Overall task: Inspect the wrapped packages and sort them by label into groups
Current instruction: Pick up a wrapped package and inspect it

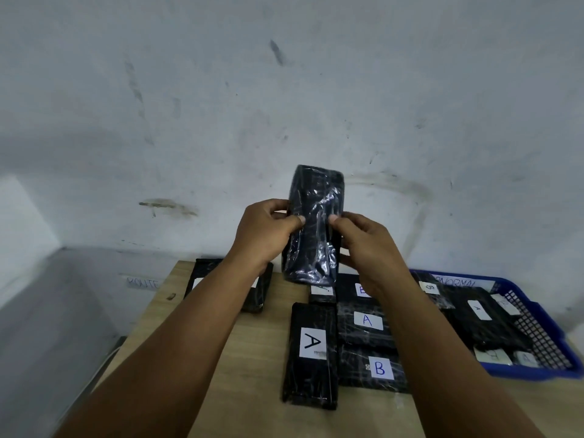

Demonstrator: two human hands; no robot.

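Got one wrapped package (pixel 313 226) up in the air over the far side of the bench (pixel 246 358), left hand (pixel 265 235) and right hand (pixel 366 245) both pinching its sides. No label showing on this face. Below it lie packages marked A (pixel 311 343), A (pixel 367 320) and B (pixel 379 368). More sit unsorted in the blue basket (pixel 537 320) on the right, so plenty left.

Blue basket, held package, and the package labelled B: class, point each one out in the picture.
blue basket (pixel 537 314), head view, on its mesh right wall.
held package (pixel 316 197), head view, on its upper wrapped face above the thumbs.
package labelled B (pixel 380 368), head view, on its white label.
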